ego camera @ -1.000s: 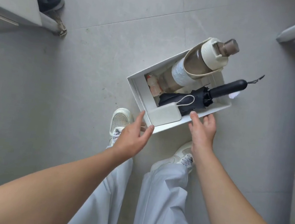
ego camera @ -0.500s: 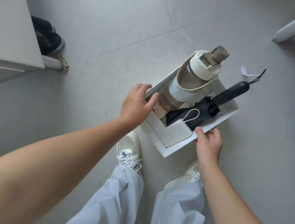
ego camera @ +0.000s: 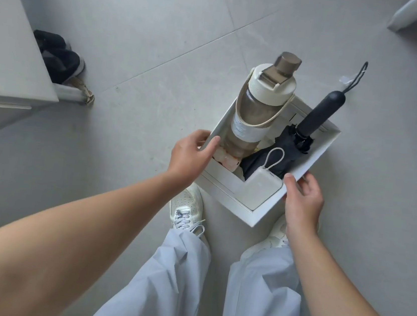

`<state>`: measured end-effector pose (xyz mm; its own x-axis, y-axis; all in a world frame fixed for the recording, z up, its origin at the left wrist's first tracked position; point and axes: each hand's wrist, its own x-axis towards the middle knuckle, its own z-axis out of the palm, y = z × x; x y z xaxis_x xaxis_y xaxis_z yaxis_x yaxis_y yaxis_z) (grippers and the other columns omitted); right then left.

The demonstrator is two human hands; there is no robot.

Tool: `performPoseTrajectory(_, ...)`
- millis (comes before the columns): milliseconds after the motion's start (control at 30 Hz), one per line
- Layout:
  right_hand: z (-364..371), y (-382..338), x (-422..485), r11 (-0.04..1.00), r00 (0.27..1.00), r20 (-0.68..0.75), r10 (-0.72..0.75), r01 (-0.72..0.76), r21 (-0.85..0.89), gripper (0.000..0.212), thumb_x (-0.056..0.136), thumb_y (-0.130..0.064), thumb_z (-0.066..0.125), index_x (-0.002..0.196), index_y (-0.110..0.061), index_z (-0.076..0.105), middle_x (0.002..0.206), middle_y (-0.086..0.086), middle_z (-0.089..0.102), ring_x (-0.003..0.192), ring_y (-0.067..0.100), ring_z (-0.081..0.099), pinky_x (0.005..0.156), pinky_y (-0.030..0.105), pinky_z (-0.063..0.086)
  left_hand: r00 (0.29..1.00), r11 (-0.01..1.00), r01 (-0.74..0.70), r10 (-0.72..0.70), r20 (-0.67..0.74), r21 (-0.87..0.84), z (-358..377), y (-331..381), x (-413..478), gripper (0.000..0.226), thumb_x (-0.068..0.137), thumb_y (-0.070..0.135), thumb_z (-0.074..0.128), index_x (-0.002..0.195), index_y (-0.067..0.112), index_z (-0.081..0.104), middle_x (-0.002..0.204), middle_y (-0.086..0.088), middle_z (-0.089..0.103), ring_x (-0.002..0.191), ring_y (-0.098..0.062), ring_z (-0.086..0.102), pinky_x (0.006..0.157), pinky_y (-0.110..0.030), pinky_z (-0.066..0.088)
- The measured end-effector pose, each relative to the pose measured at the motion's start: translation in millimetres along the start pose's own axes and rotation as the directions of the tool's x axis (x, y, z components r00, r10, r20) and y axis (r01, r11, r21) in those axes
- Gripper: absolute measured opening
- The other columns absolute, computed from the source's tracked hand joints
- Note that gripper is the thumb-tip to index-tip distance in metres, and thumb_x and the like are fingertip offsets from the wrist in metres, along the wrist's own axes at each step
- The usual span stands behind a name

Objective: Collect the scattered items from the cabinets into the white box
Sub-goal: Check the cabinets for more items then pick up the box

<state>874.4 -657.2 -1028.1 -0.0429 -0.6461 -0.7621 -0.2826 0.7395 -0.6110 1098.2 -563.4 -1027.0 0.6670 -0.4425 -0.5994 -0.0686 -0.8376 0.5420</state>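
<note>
Grey tiled floor (ego camera: pixel 144 31) fills the head view, with wide bare stretches at the upper middle and down both sides. At the upper left a pale cabinet (ego camera: pixel 6 62) juts in, and dark shoes (ego camera: pixel 59 58) are tucked against its edge. A pale bar (ego camera: pixel 409 14) crosses the upper right corner, well apart from everything else.

Right of centre sits the white box (ego camera: pixel 222 185), turned so one corner points down toward the trousers (ego camera: pixel 168 284), and it covers part of the right one of the white shoes (ego camera: pixel 187 205). Inside it, a bottle (ego camera: pixel 254 116) leans over the far rim. An umbrella (ego camera: pixel 284 151) lies beside it, with its handle sticking out past the upper right wall. A power bank (ego camera: pixel 261 188) rests in the near corner, and a small pink item (ego camera: pixel 224 159) lies under the bottle's base.

Both forearms reach in from the lower corners. The left hand (ego camera: pixel 189 158) grips the box's left wall, with the thumb hooked over the rim and the fingers curled outside. The right hand (ego camera: pixel 302 195) grips the right wall near the lower corner, with the thumb on the rim and the fingers wrapped round the outer face.
</note>
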Motion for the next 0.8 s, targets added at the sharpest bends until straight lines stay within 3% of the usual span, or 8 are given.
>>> performPoseTrajectory(167, -10, 6, 9, 1.0, 0.999, -0.039, 0.01, -0.01, 0.004, 0.018, 0.093, -0.021, 0.071, 0.111, -0.02, 0.072, 0.107, -0.007, 0.077, 0.095, 0.001, 0.072, 0.078, 0.012, 0.054, 0.999, 0.998, -0.032, 0.032, 0.004, 0.05, -3, -12, 7, 0.028, 0.081, 0.06, 0.064, 0.077, 0.033, 0.07, 0.073, 0.022, 0.069, 0.073, 0.006, 0.064, 0.074, -0.027, 0.055)
performPoseTrajectory(267, -13, 13, 12, 1.0, 0.999, -0.047, 0.0, -0.001, -0.023, 0.027, 0.094, -0.027, 0.07, 0.118, -0.015, 0.071, 0.109, -0.007, 0.076, 0.094, -0.001, 0.071, 0.074, 0.009, 0.052, 0.997, 0.999, -0.036, 0.034, 0.067, 0.028, 5, -8, 13, 0.026, 0.081, 0.057, 0.067, 0.086, 0.031, 0.069, 0.079, 0.014, 0.07, 0.075, 0.0, 0.066, 0.067, -0.025, 0.053)
performPoseTrajectory(433, -12, 19, 13, 0.995, 0.998, -0.049, -0.035, 0.03, -0.092, 0.031, 0.096, -0.028, 0.066, 0.122, -0.012, 0.068, 0.116, -0.002, 0.074, 0.107, 0.011, 0.07, 0.098, 0.033, 0.055, 0.999, 0.994, -0.014, 0.02, 0.05, -0.111, 24, 0, 14, 0.017, 0.087, 0.048, 0.062, 0.094, 0.035, 0.07, 0.08, 0.015, 0.072, 0.072, 0.005, 0.067, 0.056, -0.009, 0.045)
performPoseTrajectory(600, -10, 17, 9, 0.98, 0.994, -0.01, -0.105, 0.101, -0.173, 0.03, 0.095, -0.017, 0.064, 0.124, -0.012, 0.065, 0.119, -0.001, 0.072, 0.112, 0.015, 0.068, 0.099, 0.039, 0.054, 1.0, 0.997, -0.012, 0.014, 0.021, -0.08, 26, -4, 16, 0.014, 0.094, 0.037, 0.057, 0.095, 0.034, 0.071, 0.079, 0.014, 0.072, 0.074, 0.008, 0.066, 0.062, -0.011, 0.044)
performPoseTrajectory(800, -11, 17, 6, 0.973, 0.988, -0.026, -0.149, 0.142, -0.184, 0.023, 0.097, -0.013, 0.059, 0.117, -0.008, 0.069, 0.111, 0.002, 0.075, 0.103, 0.012, 0.071, 0.097, 0.039, 0.056, 0.998, 0.989, -0.067, 0.068, -0.001, -0.131, 26, -8, 16, 0.017, 0.096, 0.032, 0.057, 0.092, 0.027, 0.072, 0.073, 0.022, 0.068, 0.069, 0.008, 0.061, 0.064, -0.012, 0.043)
